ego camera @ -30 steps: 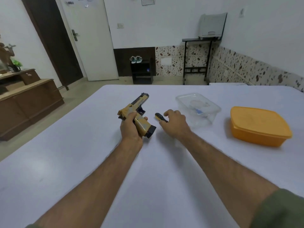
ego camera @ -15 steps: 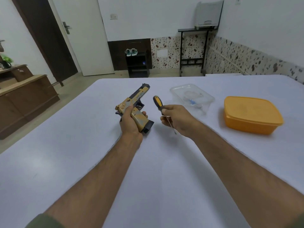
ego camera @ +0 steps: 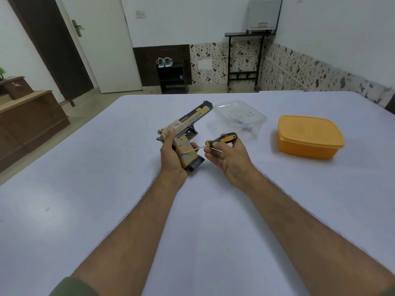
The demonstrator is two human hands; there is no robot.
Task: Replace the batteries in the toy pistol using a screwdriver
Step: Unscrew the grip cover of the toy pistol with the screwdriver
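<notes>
Two hands are busy in the middle of the white table (ego camera: 89,189). The left hand (ego camera: 171,155) is wrapped around the handle of the toy pistol (ego camera: 186,130) and holds it up, with the barrel pointing toward 1 o'clock. The right hand (ego camera: 229,154) pinches the screwdriver (ego camera: 220,140) by its black and yellow handle. The thin metal tip points toward 9 o'clock and touches the side of the pistol's handle, or is just beside it. I cannot see a screw there; it is too small to tell.

I think the step now is to undo the screw on the battery cover. To do it well, the tip should sit right in the screw and go straight in, not slanted. The left hand should hold the pistol very still. Push a little and turn slowly, so the tip does not slip and poke the fingers close by.

At 1 o'clock from the hands is a clear box (ego camera: 241,116) with a lid. At 3 o'clock, well apart, is an orange box (ego camera: 310,137) with its lid on.
</notes>
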